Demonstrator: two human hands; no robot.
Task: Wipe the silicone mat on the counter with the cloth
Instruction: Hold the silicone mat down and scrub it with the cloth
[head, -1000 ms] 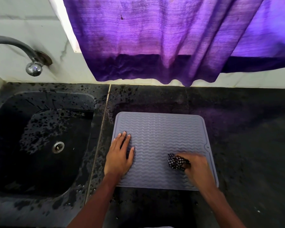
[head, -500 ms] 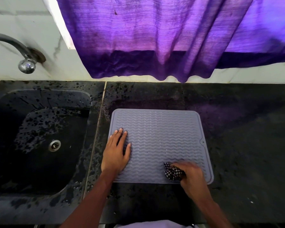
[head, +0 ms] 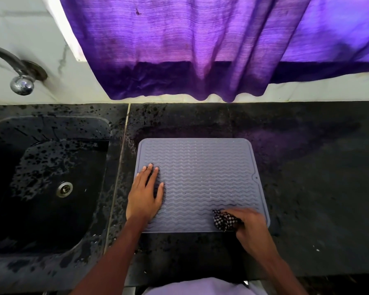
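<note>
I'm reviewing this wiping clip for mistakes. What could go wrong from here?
1. The cloth is bunched in the right hand's grip at the mat's near right corner; a stroke could slide off onto the spotted counter and drag grime back.
2. The left hand lies flat only near the mat's left edge, so the right side might shift or buckle under wiping.
</note>
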